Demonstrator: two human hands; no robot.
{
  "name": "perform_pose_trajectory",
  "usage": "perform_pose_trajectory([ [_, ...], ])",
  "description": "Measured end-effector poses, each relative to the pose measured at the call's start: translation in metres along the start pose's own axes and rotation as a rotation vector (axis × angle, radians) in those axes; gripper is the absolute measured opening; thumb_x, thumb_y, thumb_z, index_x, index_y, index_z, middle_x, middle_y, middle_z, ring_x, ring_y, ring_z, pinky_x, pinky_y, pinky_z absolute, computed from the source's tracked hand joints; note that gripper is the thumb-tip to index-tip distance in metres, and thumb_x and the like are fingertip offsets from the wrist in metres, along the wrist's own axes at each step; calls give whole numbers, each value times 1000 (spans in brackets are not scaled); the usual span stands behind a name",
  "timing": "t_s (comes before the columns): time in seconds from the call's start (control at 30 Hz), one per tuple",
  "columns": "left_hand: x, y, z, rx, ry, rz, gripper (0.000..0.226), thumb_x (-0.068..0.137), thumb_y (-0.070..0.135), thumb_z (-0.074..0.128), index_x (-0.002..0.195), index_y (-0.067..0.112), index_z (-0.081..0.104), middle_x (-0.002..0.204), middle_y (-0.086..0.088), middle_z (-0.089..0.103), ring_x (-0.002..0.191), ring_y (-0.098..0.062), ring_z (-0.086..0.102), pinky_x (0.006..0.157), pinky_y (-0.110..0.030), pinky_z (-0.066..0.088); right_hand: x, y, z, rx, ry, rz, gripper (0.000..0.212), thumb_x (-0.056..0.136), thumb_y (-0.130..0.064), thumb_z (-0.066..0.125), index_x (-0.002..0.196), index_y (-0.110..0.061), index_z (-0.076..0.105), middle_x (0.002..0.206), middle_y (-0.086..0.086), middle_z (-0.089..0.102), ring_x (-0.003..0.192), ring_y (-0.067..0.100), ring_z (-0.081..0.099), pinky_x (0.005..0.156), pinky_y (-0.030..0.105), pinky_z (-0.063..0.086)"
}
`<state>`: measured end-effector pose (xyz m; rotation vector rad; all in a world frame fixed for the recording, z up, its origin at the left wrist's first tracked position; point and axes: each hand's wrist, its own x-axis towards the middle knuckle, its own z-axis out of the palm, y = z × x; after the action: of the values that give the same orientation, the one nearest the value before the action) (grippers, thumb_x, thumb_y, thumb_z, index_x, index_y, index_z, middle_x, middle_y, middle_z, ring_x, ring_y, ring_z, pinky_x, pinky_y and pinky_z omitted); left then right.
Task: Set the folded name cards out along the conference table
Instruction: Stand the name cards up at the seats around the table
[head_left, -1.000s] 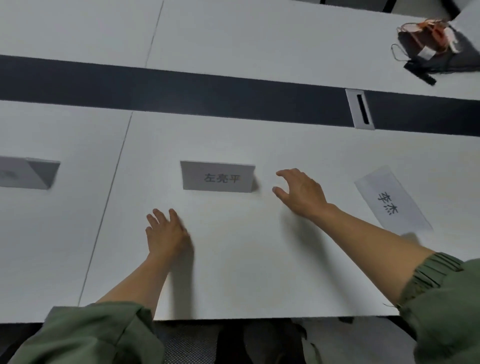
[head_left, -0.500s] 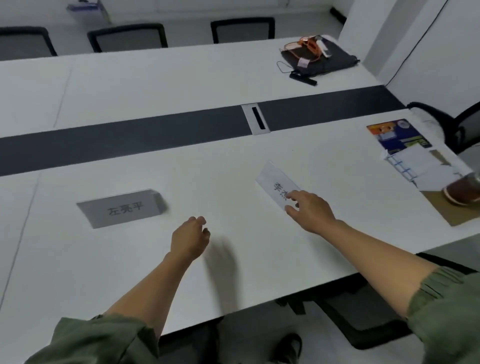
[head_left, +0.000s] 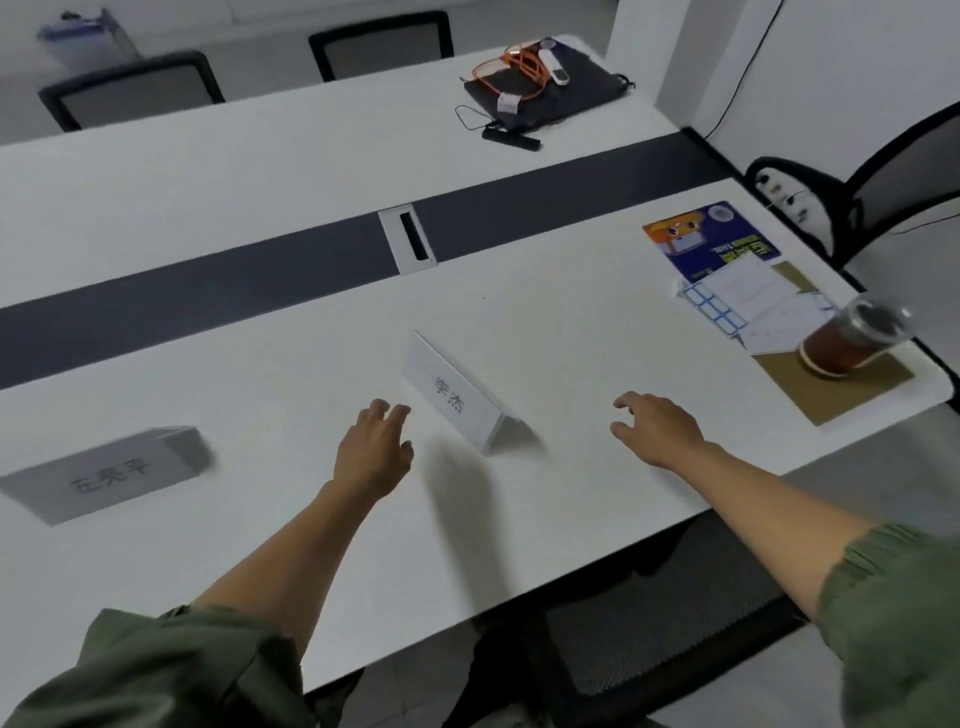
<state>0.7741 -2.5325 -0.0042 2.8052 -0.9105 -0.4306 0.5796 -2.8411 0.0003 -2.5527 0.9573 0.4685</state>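
Fingers loosely spread, holding nothing, my left hand (head_left: 371, 452) and right hand (head_left: 657, 428) flank the name card (head_left: 457, 400) standing askew on the table (head_left: 571, 322); a clumsy nudge while straightening could topple it.

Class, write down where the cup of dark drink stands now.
In the head view, the cup of dark drink stands at the right end of the conference table, on a brown cardboard sheet beside white papers.
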Motion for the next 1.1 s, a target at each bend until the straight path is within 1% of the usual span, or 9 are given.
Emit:
perform_pose_trajectory([
  [0.1, 38, 12, -8, 78, 9, 81, 62, 89, 21, 60, 145, 18, 35, 150, -15, 31, 132, -34, 36, 97, -42, 42, 17, 16, 2, -4, -24, 45, 45, 98, -37, 51, 140, -21, 46, 136, 7, 54, 121, 26, 53, 93, 36, 46],
  [0.27, 101, 30, -8, 241, -52, 229, 75, 87, 14, 60, 151, 26, 23, 160, -14, 11, 147, -33, 10, 115, -42, 23, 56, 38, -4, -37, -30, 96, 45, 98, -38, 50, 140, -21, 45, 135, 8, 53, 119, 27, 54, 91, 35, 45],
  [0.4, 124, 34, -2, 368, -133, 296, 67, 91, 37, 61, 149, 30, 29, 161, -10, 11, 149, -32, 0, 120, -47, 9, 80, 47, 0, -52, -43, 101, 46, 97, -39, 50, 139, -21, 46, 135, 10, 52, 121, 30, 52, 94, 37, 45],
  [0.5, 134, 41, 2, 394, -125, 310, 60, 90, 53, 55, 144, 30, 40, 157, -7, 26, 149, -31, 5, 120, -50, 4, 101, 54, 3, -72, -43, 68, 48, 96, -39, 51, 140, -20, 45, 137, 10, 50, 124, 30, 47, 96, 39, 45],
  [0.63, 133, 57, 8, 359, -92, 254, 59, 89, 58, 52, 140, 28, 46, 148, -8, 41, 145, -28, 21, 120, -47, 2, 136, 66, 3, -115, -3, -16, 51, 96, -37, 51, 143, -18, 44, 147, 10, 41, 132, 31, 39, 102, 41, 42],
  [0.7, 128, 67, 16, 325, -65, 203, 58, 88, 60, 52, 135, 25, 51, 139, -9, 48, 137, -27, 34, 120, -46, 5, 152, 71, 6, -151, 1, -52, 55, 96, -40, 50, 146, -20, 39, 156, 11, 30, 140, 31, 30, 109, 42, 35],
  [0.8, 124, 87, 31, 234, 0, 126, 54, 86, 56, 57, 125, 18, 59, 119, -12, 56, 116, -32, 49, 117, -44, 18, 166, 80, 12, -191, 30, -104, 61, 97, -46, 46, 151, -22, 29, 162, 10, 16, 148, 29, 13, 116, 44, 23],
  [0.93, 127, 115, 49, 220, 76, 48, 51, 88, 56, 53, 116, 14, 59, 106, -10, 58, 101, -32, 52, 100, -42, 33, 167, 97, 26, -217, 108, -188, 64, 99, -52, 35, 155, -25, 19, 164, 8, 10, 151, 28, 5, 119, 44, 16],
  [1.1, 140, 140, 60, 228, 112, -26, 53, 89, 60, 42, 109, 13, 56, 102, -7, 59, 95, -31, 52, 89, -43, 35, 167, 115, 39, -236, 204, -258, 65, 98, -57, 23, 154, -25, 25, 162, 11, 18, 150, 29, 13, 119, 45, 19],
])
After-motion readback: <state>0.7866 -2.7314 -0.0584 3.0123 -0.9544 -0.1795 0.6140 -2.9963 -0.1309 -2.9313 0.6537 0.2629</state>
